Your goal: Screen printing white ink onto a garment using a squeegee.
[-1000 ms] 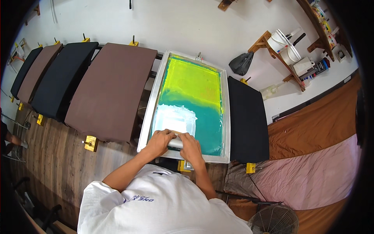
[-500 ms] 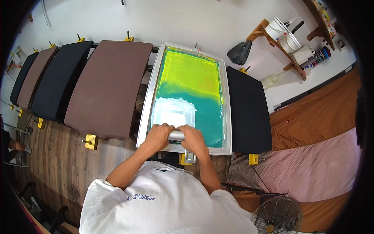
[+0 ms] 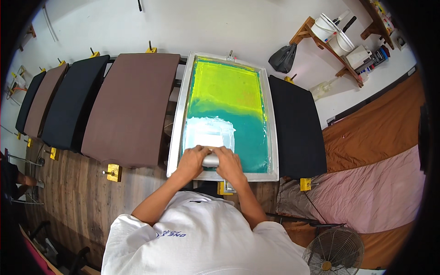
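Both of my hands grip a squeegee (image 3: 210, 161) with a pale grey body, at the near end of a screen-printing frame. My left hand (image 3: 192, 162) is closed round its left part and my right hand (image 3: 228, 163) round its right part, thumbs close together. The blade edge is hidden. Just beyond my fingers, a patch of white ink (image 3: 211, 129) lies on the mesh (image 3: 250, 142), which is teal near me and yellow-green at the far end. A pale metal rim (image 3: 274, 153) surrounds the mesh.
Left of the screen stands a brown-covered platen (image 3: 130, 107), with more brown and black ones beyond. A black platen (image 3: 297, 128) is at the right. Yellow clamps (image 3: 112, 173) sit at the platen ends. A fan (image 3: 334, 252) stands lower right; a wall shelf (image 3: 330, 57) holds white tubs.
The whole view has shifted slightly, so the scene sits a little further right. The squeegee looks tilted differently, with more of its grey face showing. Both hands keep their grip.
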Motion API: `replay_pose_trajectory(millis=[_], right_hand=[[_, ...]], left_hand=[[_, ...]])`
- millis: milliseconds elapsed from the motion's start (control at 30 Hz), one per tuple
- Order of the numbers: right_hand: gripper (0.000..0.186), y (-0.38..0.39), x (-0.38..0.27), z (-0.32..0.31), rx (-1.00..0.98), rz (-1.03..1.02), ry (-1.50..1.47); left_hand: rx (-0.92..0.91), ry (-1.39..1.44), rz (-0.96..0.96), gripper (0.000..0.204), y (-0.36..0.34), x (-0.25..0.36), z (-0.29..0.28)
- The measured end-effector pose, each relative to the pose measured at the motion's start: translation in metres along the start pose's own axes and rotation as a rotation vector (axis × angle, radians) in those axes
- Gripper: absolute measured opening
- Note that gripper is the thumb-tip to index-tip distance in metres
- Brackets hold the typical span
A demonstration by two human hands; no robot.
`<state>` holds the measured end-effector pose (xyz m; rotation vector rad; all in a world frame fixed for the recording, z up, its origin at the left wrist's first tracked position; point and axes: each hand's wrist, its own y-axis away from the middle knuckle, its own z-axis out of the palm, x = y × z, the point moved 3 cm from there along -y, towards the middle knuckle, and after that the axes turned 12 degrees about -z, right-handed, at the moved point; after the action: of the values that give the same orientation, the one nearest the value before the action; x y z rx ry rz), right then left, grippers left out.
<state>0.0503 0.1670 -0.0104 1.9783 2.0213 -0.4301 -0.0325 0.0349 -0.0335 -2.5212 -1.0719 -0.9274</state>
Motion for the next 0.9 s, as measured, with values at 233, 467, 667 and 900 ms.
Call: replay_pose_trajectory(millis=[233,467,667,900], right_hand=[[0.051,-0.001,0.008,-0.008,-0.012,-0.031,-0.064],[0.050,0.007,0.002,-0.005,-0.066,0.014,-0.035],[0.046,-0.009,0.005,-0.002,0.009,-0.024,0.006],[0.043,-0.006,0.008,-0.012,-0.211,0.014,-0.076]], left_hand=[[-0.088,0.000,0.004,0.051,0.002,0.015,-0.013],[-0.135,0.008,-0.019,0.053,0.008,0.010,-0.010],[-0.049,0.002,0.006,0.051,-0.005,0.005,-0.012],[-0.229,-0.005,-0.007,0.046,-0.002,0.006,-0.019]])
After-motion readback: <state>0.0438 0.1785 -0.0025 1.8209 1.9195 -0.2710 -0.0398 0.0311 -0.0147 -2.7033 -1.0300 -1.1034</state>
